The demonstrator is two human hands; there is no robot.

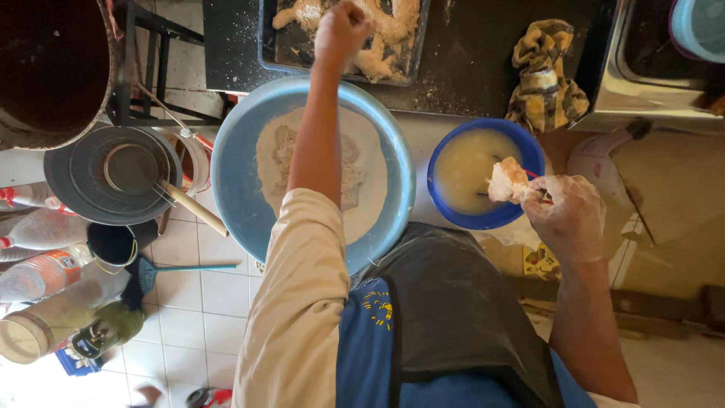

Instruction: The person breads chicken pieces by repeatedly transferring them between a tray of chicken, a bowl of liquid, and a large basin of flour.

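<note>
Head view. The right hand (566,215), at right of centre of the frame, is gripping a battered chicken piece (508,181) in closed fingers over the small blue bowl (530,151) of pale batter. The piece's long axis is lying roughly level across the frame, its free end pointing left. The left hand (341,30), at upper centre, is closing into a fist over the dark tray (266,45) of coated pieces; whether it is holding anything I cannot tell. The large light-blue basin (234,181) of flour is sitting below it.
</note>
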